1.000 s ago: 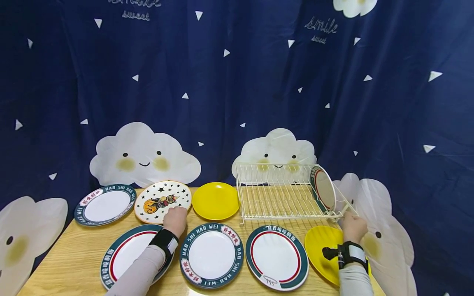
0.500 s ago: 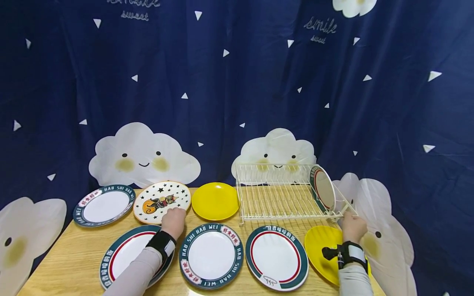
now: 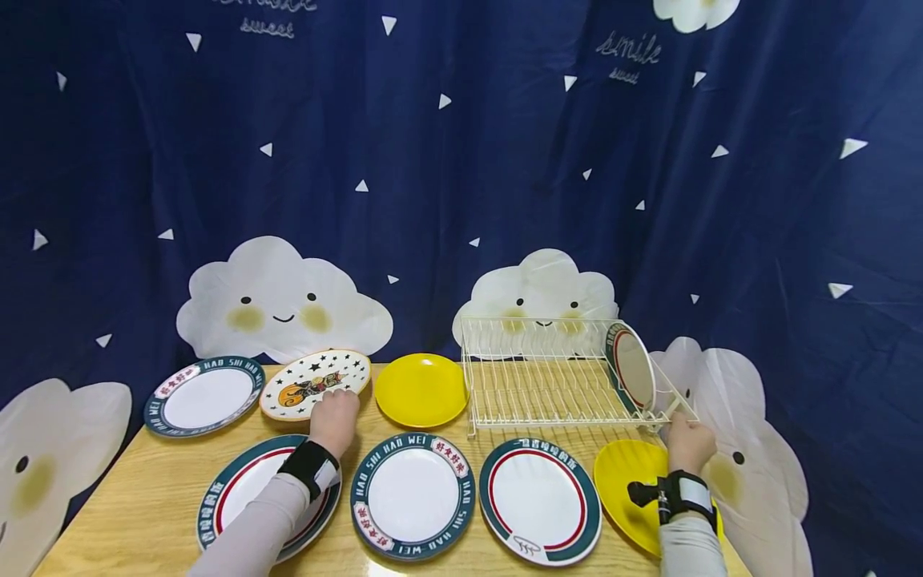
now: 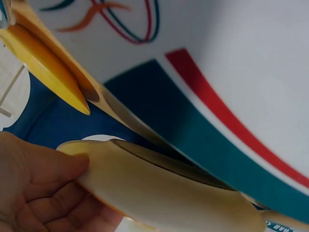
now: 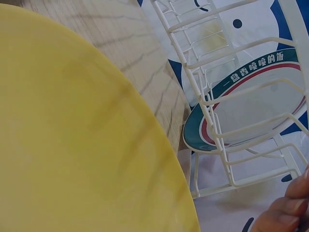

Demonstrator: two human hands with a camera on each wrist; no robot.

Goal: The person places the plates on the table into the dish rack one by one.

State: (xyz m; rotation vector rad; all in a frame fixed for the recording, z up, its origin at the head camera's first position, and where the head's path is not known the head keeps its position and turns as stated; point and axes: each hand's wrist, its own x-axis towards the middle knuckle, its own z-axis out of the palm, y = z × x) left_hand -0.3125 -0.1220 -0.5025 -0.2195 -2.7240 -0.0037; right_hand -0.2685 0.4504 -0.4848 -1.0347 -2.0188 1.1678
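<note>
My left hand (image 3: 335, 421) pinches the near rim of a white plate with a cat and black stars (image 3: 317, 385). The near side of this plate is raised off the table, and its pale underside (image 4: 159, 193) shows in the left wrist view. At the right, my right hand (image 3: 690, 443) holds the front right corner of a white wire dish rack (image 3: 548, 422); only some of its fingers (image 5: 285, 212) show in the right wrist view. One green-rimmed plate (image 3: 634, 370) stands on edge at the rack's right end.
Behind are a yellow plate (image 3: 421, 390) and a green-rimmed plate (image 3: 209, 397). The front row has green-rimmed plates (image 3: 252, 489), (image 3: 413, 497), (image 3: 539, 501) and a yellow plate (image 3: 627, 489) under my right forearm. A blue curtain (image 3: 433, 160) hangs behind the wooden table (image 3: 130, 497).
My left hand has risen slightly, lifting the near side of the cat plate so that it tilts away. The right hand stays on the rack.
</note>
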